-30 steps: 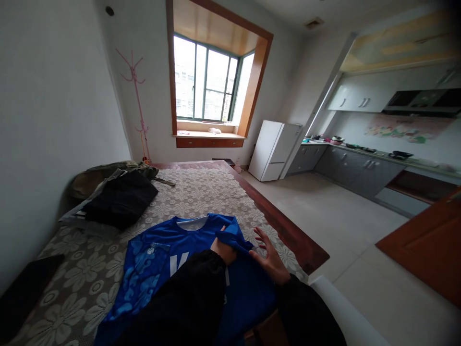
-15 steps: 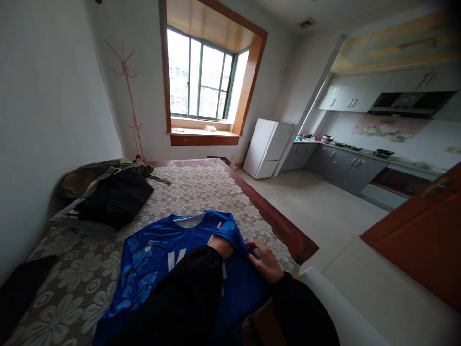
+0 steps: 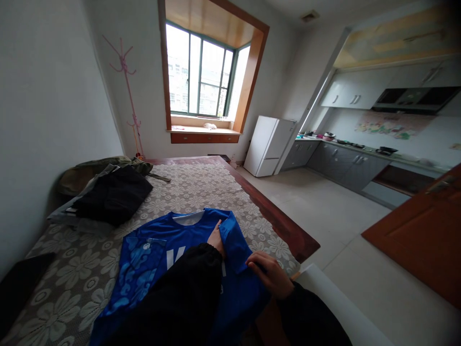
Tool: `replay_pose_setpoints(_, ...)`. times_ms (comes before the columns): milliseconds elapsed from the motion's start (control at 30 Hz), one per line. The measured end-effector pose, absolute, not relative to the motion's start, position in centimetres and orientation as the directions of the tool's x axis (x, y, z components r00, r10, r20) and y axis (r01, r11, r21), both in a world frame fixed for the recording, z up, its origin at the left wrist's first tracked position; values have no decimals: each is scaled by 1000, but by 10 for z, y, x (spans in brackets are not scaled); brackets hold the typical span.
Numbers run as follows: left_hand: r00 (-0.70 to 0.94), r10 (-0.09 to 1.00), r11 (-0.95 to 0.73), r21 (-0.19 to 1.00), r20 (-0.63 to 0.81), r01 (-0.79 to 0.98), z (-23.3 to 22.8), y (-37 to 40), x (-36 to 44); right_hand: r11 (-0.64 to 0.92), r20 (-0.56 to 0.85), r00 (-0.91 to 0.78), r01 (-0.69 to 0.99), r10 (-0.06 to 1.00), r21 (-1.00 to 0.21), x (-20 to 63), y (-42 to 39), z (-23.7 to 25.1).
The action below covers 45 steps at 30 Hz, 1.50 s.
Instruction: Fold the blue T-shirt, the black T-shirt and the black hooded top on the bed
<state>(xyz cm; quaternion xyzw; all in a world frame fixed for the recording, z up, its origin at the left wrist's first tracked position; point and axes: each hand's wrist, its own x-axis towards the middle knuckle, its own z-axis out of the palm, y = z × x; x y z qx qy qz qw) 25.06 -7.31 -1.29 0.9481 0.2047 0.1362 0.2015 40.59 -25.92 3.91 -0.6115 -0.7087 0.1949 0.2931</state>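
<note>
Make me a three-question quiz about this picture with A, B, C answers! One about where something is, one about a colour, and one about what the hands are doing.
1. Where does the dark pile of clothes lie?
A. on the floor
B. on the table's far left part, near the wall
C. on the fridge

2. What colour is the shirt under the hands?
A. blue
B. red
C. yellow

3. What is the right hand doing?
A. hanging in the air
B. resting on the shirt's folded side
C. holding a cup

Answers:
1. B, the pile sits on the lace cloth by the left wall.
2. A, it is bright blue with a white collar.
3. B, it rests on the folded edge, while the left hand presses the shirt's chest.
</note>
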Motion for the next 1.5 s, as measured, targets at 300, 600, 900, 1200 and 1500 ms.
replay_pose_setpoints(300,526,824,-484,746,212,457,8,-64,259,129,141,-60,823,988,-553,418,-178,56)
replay_pose_setpoints(600,579,809,-496,642,97,585,73,-53,145,256,131,-223,891,966,-374,402,-128,-20)
replay_pose_setpoints(900,399,914,-399,359,77,844,44,-98,-9,216,200,-155,920,967,-327,412,-131,3)
replay_pose_setpoints(1200,438,895,-440,329,84,836,17,-102,-17,395,177,-363,709,915,-584,398,-135,9)
replay_pose_setpoints(1500,380,917,-397,221,119,891,13,-90,-15,323,218,-261,884,940,-338,405,-127,-13)
